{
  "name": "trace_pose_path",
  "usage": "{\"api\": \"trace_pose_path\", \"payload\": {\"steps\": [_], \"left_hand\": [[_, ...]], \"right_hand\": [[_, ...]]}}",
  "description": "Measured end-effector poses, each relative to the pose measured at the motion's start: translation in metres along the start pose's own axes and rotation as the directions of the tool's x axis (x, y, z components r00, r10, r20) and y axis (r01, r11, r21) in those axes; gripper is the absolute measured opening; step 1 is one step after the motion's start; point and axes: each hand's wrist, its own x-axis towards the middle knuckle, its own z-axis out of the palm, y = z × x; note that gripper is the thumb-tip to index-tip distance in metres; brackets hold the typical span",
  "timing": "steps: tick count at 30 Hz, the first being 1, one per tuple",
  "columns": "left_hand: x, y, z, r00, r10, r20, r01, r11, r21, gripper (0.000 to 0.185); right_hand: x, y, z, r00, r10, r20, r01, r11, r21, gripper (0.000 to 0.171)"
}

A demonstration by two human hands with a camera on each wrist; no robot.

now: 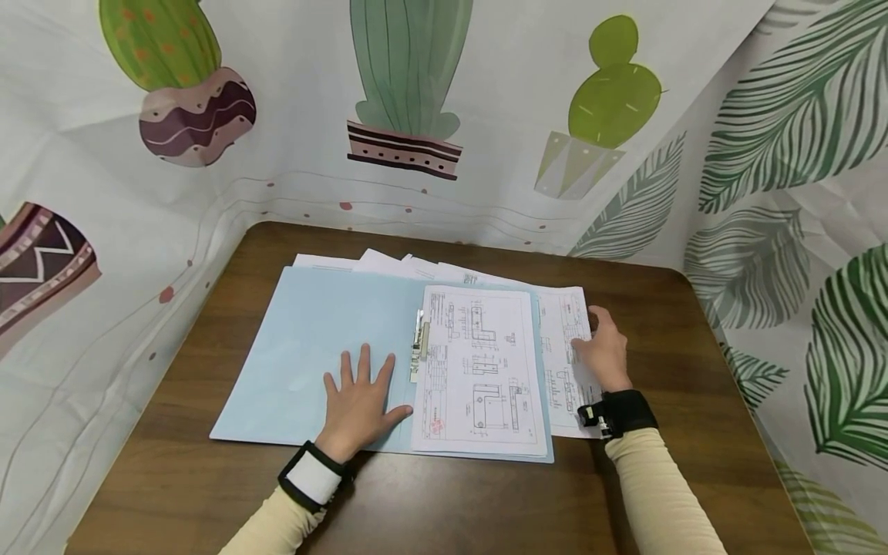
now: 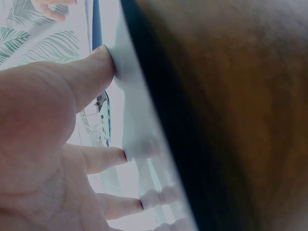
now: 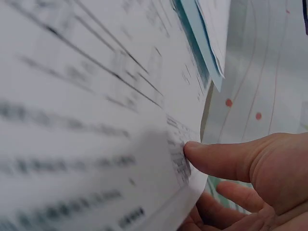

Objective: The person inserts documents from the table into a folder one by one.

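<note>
A light blue folder (image 1: 312, 331) lies spread on the table, with a metal clip (image 1: 419, 339) along its middle. Printed drawing sheets (image 1: 454, 416) rest on its right half. My left hand (image 1: 358, 405) lies flat with fingers spread on the folder's left cover, the thumb reaching toward the sheets' edge. To the right, my right hand (image 1: 605, 354) pinches the edge of a loose printed sheet (image 1: 565, 331) that sticks out from beneath the folder. In the right wrist view the thumb is on top of this sheet (image 3: 96, 139) and the other fingers are behind it.
More white papers (image 1: 388, 264) jut out past the folder's far edge. The brown wooden table (image 1: 652, 324) backs onto a hanging cloth (image 1: 298, 116) printed with cacti and leaves. Each wrist wears a black strap (image 1: 627, 411).
</note>
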Motion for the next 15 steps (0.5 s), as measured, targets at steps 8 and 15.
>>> {"api": "trace_pose_path", "payload": {"steps": [8,15], "left_hand": [[0.000,0.000,0.000,1.000,0.001,-0.001,-0.001,1.000,0.001,0.090],[0.000,0.000,0.000,1.000,0.000,0.000,0.000,1.000,0.000,0.090]], "right_hand": [[0.003,0.003,-0.013,0.996,0.086,0.010,-0.086,0.996,-0.001,0.046],[0.004,0.008,-0.024,0.996,0.083,0.035,-0.083,0.996,0.010,0.035]]}}
